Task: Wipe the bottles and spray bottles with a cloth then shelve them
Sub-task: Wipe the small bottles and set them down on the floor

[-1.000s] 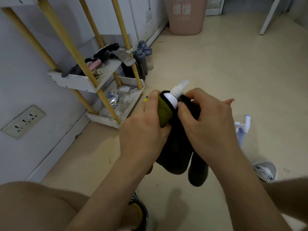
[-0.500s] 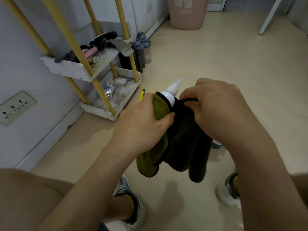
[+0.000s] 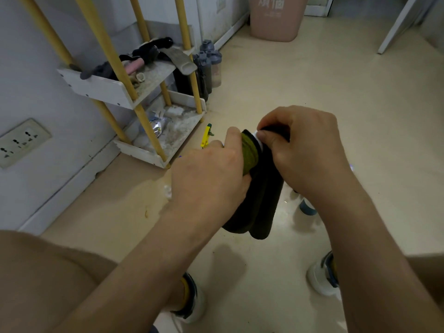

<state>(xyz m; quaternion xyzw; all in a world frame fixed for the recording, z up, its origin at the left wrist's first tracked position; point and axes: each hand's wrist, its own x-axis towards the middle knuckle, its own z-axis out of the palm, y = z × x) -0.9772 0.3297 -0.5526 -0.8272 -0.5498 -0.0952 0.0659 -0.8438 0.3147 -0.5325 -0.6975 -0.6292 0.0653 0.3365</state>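
Beige floor (image 3: 336, 97) carries a white shelf rack (image 3: 96, 88) with yellow posts along its left edge, by the wall. Held above the floor, just off the rack's near corner, a dark cloth (image 3: 262, 200) with an olive face hangs in folds. To wipe well, I judge, the hands should turn against each other so the cloth works round the neck. The left hand (image 3: 209, 174) curls closed round the wrapped body. The right hand (image 3: 305, 150) pinches cloth tight over the spray bottle (image 3: 259, 140), of which only the white collar shows.
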